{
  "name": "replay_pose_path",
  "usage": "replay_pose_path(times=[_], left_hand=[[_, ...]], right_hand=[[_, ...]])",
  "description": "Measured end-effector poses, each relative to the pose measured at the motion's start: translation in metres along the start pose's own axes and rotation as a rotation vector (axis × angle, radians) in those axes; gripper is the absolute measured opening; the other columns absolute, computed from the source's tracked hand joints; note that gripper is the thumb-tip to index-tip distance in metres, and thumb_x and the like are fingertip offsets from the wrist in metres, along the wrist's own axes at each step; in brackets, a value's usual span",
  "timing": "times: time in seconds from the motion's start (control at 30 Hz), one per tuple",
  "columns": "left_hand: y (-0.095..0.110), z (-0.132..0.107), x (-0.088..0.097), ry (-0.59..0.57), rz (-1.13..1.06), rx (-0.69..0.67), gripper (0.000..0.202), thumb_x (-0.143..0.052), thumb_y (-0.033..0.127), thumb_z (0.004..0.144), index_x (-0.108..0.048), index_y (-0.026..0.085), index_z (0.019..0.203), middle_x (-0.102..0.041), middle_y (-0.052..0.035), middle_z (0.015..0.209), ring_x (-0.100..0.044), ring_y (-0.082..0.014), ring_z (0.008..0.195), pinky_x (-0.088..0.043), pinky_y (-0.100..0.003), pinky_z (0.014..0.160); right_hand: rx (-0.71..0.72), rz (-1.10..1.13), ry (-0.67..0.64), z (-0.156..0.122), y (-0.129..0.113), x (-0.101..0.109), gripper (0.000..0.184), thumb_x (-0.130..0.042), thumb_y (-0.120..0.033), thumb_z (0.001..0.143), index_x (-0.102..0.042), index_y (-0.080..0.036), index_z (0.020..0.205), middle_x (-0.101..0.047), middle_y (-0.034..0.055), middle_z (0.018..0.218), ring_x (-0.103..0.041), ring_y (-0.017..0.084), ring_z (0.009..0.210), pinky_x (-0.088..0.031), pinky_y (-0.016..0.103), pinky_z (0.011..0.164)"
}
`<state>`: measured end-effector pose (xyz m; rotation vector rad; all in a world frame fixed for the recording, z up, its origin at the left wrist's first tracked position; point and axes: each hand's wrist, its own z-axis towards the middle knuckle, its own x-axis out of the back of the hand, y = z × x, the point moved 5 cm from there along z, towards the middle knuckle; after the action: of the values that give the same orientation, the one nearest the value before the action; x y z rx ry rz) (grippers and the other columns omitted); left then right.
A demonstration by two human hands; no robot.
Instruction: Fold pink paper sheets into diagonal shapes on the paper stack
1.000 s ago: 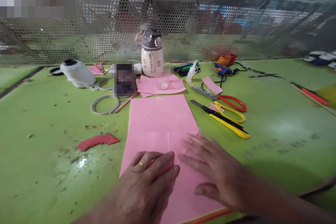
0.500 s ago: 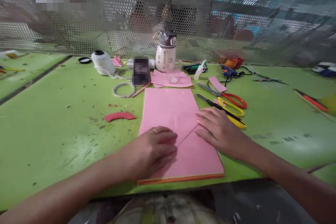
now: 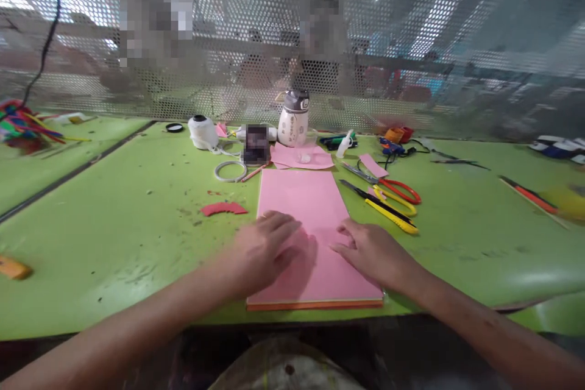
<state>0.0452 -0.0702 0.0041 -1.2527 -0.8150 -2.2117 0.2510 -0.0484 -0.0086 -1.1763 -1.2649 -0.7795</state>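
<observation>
A stack of pink paper (image 3: 299, 195) lies lengthwise in front of me, with an orange layer showing at its near edge. My left hand (image 3: 269, 250) is over the stack's left side, blurred, its fingers stretched toward the middle. Beside those fingertips is a small pink patch with a shadow, perhaps a paper piece; its shape is unclear. On the right side of the stack, my right hand (image 3: 372, 253) rests with fingers bent slightly and thumb apart, nothing visible in them. A yellow box cutter (image 3: 390, 216) and red-handled scissors (image 3: 400, 190) lie beyond my right hand.
Left of the stack are a red paper strip (image 3: 223, 208), a tape roll (image 3: 230, 171) and a white thread spool (image 3: 203, 134). A bottle (image 3: 293, 122), a clear cup, pink scraps and a small glue bottle (image 3: 345, 144) stand behind. A perforated metal screen (image 3: 205, 85) closes the far side.
The view has tilted up. My right hand has drawn back toward me, and my left hand has shifted over the stack. The diagonal paper edge between my hands no longer shows.
</observation>
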Motion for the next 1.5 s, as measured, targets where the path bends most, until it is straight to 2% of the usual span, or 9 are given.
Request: replay_pose_path(times=[0.23,0.4,0.53,0.73,0.93,1.03,1.23,1.37,1.5], left_hand=[[0.030,0.008,-0.028,-0.164,-0.015,-0.170,0.039,-0.055,0.046,0.098,-0.063,0.010,0.109,-0.067,-0.0172,0.111,-0.060,-0.0309,0.117,-0.053,-0.047,0.100],[0.010,0.009,-0.024,-0.154,-0.021,-0.177,0.044,-0.046,0.049,0.101,-0.059,0.011,0.120,-0.066,-0.0155,0.112,-0.059,-0.0302,0.120,-0.054,-0.045,0.099],[0.002,0.012,-0.019,-0.159,-0.044,-0.279,0.043,-0.045,0.048,0.101,-0.061,0.013,0.121,-0.067,-0.0149,0.116,-0.059,-0.0286,0.123,-0.048,-0.047,0.109],[-0.010,0.012,-0.011,-0.191,-0.084,-0.310,0.042,-0.047,0.048,0.101,-0.062,0.016,0.123,-0.068,-0.0141,0.125,-0.048,-0.0299,0.138,-0.040,-0.050,0.116],[-0.014,0.010,-0.007,-0.197,-0.085,-0.307,0.038,-0.051,0.043,0.100,-0.064,0.014,0.121,-0.063,-0.0175,0.135,-0.052,-0.0301,0.135,-0.043,-0.048,0.114],[-0.015,0.009,-0.007,-0.190,-0.099,-0.299,0.038,-0.053,0.043,0.100,-0.064,0.015,0.121,-0.063,-0.0174,0.135,-0.052,-0.0304,0.135,-0.043,-0.048,0.114],[-0.021,0.006,-0.014,-0.225,-0.143,-0.259,0.038,-0.054,0.043,0.099,-0.062,0.017,0.126,-0.061,-0.0148,0.140,-0.048,-0.0295,0.138,-0.040,-0.046,0.115],[-0.022,0.004,-0.018,-0.232,-0.110,-0.210,0.046,-0.056,0.047,0.098,-0.059,0.017,0.132,-0.058,-0.0161,0.142,-0.049,-0.0322,0.137,-0.040,-0.049,0.113],[-0.021,0.005,-0.019,-0.220,-0.086,-0.221,0.048,-0.056,0.050,0.097,-0.060,0.017,0.131,-0.059,-0.0160,0.141,-0.049,-0.0324,0.136,-0.040,-0.048,0.112]], right_hand=[[0.015,0.451,-0.182,0.004,-0.007,0.002,0.026,-0.053,-0.038,0.093,-0.066,-0.017,0.100,-0.071,0.0021,0.069,-0.062,0.016,0.049,-0.047,0.027,0.048],[0.101,0.249,0.049,0.069,0.021,0.030,0.018,-0.059,-0.027,0.087,-0.068,-0.015,0.097,-0.074,0.0102,0.101,-0.067,0.022,0.095,-0.050,0.031,0.082],[0.126,0.155,0.039,0.103,0.027,0.027,0.021,-0.077,-0.030,0.069,-0.068,-0.017,0.083,-0.071,0.0085,0.094,-0.062,0.026,0.096,-0.046,0.032,0.083],[0.047,0.205,-0.065,0.101,0.035,0.015,0.019,-0.076,-0.029,0.068,-0.062,-0.019,0.077,-0.062,0.0004,0.070,-0.057,0.017,0.065,-0.040,0.026,0.058],[0.059,0.275,-0.055,0.086,0.035,0.024,0.017,-0.067,-0.023,0.074,-0.051,-0.021,0.068,-0.065,0.0013,0.079,-0.059,0.017,0.075,-0.044,0.027,0.065],[0.044,0.439,-0.064,0.076,0.037,0.025,0.013,-0.066,-0.024,0.075,-0.057,-0.021,0.083,-0.067,0.0019,0.081,-0.063,0.018,0.075,-0.047,0.028,0.064],[0.091,0.927,-0.012,0.062,0.044,0.021,0.085,-0.070,-0.028,0.075,-0.034,-0.017,0.151,-0.065,-0.0001,0.083,-0.065,0.017,0.074,-0.054,0.029,0.063],[0.137,0.767,0.081,0.045,0.046,0.017,0.047,-0.071,-0.032,0.080,-0.064,-0.017,0.125,-0.063,0.0013,0.082,-0.064,0.017,0.076,-0.056,0.029,0.069],[0.512,0.441,0.308,0.023,0.034,0.018,0.017,-0.056,-0.017,0.093,-0.072,-0.021,0.089,-0.066,0.0061,0.087,-0.063,0.021,0.085,-0.055,0.035,0.075]])
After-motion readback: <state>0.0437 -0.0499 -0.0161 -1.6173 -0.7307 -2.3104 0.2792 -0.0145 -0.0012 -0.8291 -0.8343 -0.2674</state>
